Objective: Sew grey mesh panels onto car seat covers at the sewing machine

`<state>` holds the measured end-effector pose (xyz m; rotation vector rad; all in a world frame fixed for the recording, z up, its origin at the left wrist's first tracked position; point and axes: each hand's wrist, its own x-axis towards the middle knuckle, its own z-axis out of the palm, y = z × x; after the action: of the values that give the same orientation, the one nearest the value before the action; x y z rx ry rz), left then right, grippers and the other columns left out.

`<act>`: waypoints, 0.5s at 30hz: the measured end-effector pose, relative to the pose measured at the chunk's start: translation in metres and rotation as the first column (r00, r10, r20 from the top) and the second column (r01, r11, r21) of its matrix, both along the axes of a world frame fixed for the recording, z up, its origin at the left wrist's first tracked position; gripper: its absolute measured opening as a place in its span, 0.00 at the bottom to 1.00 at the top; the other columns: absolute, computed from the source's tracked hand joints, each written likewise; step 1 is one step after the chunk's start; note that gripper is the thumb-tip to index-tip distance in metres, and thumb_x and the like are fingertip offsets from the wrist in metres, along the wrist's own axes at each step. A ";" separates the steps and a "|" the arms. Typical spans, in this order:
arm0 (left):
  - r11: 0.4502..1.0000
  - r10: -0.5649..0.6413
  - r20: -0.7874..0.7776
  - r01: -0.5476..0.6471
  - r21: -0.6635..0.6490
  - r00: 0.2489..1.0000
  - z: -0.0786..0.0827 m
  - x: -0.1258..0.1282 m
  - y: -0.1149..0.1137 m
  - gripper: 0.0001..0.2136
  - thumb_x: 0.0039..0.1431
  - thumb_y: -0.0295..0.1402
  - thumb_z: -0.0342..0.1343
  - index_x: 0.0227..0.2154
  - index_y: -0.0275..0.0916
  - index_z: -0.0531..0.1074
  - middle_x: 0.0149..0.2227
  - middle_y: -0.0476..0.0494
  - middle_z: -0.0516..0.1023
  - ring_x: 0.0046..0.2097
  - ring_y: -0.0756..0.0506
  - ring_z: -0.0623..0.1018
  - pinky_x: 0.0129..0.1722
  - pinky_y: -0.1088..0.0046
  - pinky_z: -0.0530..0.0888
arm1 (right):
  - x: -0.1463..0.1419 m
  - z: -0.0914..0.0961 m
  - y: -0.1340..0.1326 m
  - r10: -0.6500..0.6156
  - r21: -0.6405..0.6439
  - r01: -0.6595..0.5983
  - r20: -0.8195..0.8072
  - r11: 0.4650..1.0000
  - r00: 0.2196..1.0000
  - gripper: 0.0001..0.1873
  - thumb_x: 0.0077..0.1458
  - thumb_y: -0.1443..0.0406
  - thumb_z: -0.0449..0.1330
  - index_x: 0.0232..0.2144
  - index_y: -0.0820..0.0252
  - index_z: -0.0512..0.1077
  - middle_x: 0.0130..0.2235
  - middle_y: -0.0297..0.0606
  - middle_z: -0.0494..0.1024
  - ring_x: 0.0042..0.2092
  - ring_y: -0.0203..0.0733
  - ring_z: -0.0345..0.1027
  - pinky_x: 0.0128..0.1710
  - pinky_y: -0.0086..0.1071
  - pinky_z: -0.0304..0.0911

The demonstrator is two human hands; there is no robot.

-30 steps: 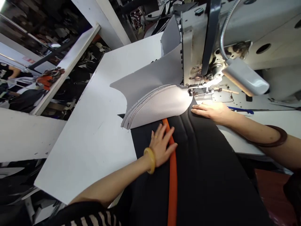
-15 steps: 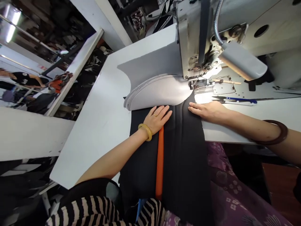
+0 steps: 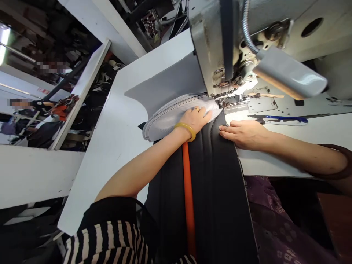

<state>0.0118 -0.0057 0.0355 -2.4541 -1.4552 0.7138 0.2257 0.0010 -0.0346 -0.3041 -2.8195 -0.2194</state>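
My left hand [image 3: 196,120] lies on the folded grey fabric [image 3: 167,115] with its fingers stretched toward the needle area, pressing down and open. A yellow bangle is on that wrist. My right hand [image 3: 243,134] is closed at the right edge of the black fabric [image 3: 217,176], its fingertips pinching it just in front of the presser foot [image 3: 220,102]. Grey and black layers meet under the foot of the sewing machine [image 3: 203,55]. An orange strip [image 3: 188,194] runs down the black fabric toward my lap.
Blue-handled thread snips [image 3: 286,120] lie on the table right of the needle, beyond my right hand. A grey lamp [image 3: 291,73] hangs over the machine bed. The white table [image 3: 110,146] extends left. A person [image 3: 41,104] is in the far left background.
My left hand has slid forward from the black fabric onto the grey fold. The grey fold has shifted toward me. My right hand stays by the black edge, with its fingers more curled.
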 end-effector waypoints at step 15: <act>0.946 0.267 0.124 -0.235 -0.222 0.956 0.011 0.034 -0.002 0.19 0.61 0.27 0.49 0.55 0.39 0.67 0.51 0.37 0.72 0.52 0.39 0.74 0.45 0.66 0.72 | -0.001 0.010 0.018 0.017 -0.059 -0.019 -0.038 0.998 0.999 0.18 0.58 0.75 0.47 0.41 0.64 0.75 0.46 0.40 0.80 0.51 0.41 0.72 0.47 0.32 0.68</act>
<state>0.0454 -0.0073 0.0467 -2.5486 -1.8661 0.7742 0.2250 0.0192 -0.0249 -0.2925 -2.7944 -0.1251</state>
